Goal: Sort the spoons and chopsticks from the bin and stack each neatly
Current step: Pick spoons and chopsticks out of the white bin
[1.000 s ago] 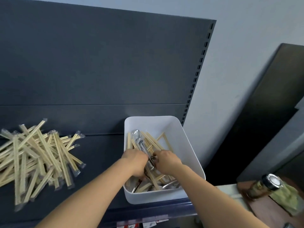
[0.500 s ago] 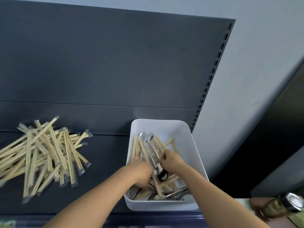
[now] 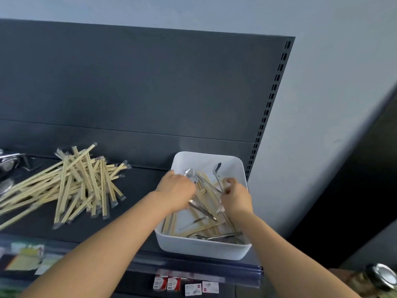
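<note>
Far left on shelf (image 3: 139,196): sorted spoons (image 3: 7,166), then loose chopstick pile (image 3: 75,186), not yet neat.

Left hand (image 3: 176,190): fingers curled down into bin (image 3: 202,248), tips hidden. Cannot tell whether it holds anything.

Bin mix: wrapped chopsticks (image 3: 206,190) light, stiff, sleeves likely slick; gather mid-length. Metal spoons heavier, smooth; take by handle.

Right hand (image 3: 236,198): fingertips pinch handle of tilted-up spoon (image 3: 218,168).

Our left hand (image 3: 176,190) knuckles-up inside the white bin (image 3: 204,249), its fingers hidden, our right hand (image 3: 236,198) pinching a tilted spoon (image 3: 217,169), wrapped chopsticks (image 3: 81,186) piled loosely on the dark shelf (image 3: 139,183) to our left, metal spoons (image 3: 8,166) at the far left edge.
</note>
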Demonstrator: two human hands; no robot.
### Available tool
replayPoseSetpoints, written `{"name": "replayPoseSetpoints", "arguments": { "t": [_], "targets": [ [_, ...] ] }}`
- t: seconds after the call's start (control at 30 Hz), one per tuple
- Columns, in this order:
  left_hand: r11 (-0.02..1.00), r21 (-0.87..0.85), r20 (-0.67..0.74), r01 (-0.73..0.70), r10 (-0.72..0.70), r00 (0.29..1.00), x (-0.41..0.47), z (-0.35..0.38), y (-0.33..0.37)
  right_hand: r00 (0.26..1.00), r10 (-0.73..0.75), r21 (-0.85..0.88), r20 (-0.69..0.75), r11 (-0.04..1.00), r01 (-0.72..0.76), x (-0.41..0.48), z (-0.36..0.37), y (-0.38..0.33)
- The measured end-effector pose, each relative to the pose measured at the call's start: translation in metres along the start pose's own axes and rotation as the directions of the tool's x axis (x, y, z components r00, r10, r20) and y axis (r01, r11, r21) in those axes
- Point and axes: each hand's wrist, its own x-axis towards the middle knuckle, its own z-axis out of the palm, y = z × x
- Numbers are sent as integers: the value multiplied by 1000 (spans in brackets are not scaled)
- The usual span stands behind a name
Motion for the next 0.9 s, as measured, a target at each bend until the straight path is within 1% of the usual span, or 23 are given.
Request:
{"name": "replayPoseSetpoints", "arguments": {
  "t": [0.03,0.1,0.2,0.27,0.33,0.4,0.6,0.77,0.9],
  "targets": [
    [999,-45,22,21,-20,1000,-4,-3,-1,999,-25,2,-44,1000,25,-2,-3,0],
    [980,-188,49,66,-57,997,-12,-7,-3,989,-72,36,-128,996,77,-6,-7,0],
    [903,-404,75,146,-126,989,-22,-8,-8,954,-156,69,-258,981,179,-12,-13,-3],
    [852,-495,65,171,-159,985,-26,-5,-10,936,-176,101,-306,971,215,-14,-16,-5],
    [804,-559,66,201,-198,978,-29,0,-8,938,-178,109,-296,970,218,-16,-18,-8],
    [769,-599,66,222,-230,971,-31,3,-5,951,-179,90,-252,974,207,-19,-19,-10],
    [676,-692,51,254,-305,951,-32,11,-2,981,-106,107,-160,987,124,-21,-15,-9],
    [599,-758,2,259,-394,919,-27,9,5,983,-109,212,-149,967,140,-17,-6,-12],
    [551,-800,-30,238,-434,901,-17,7,12,977,-102,292,-189,944,156,-14,-2,-22]
  ]
}}
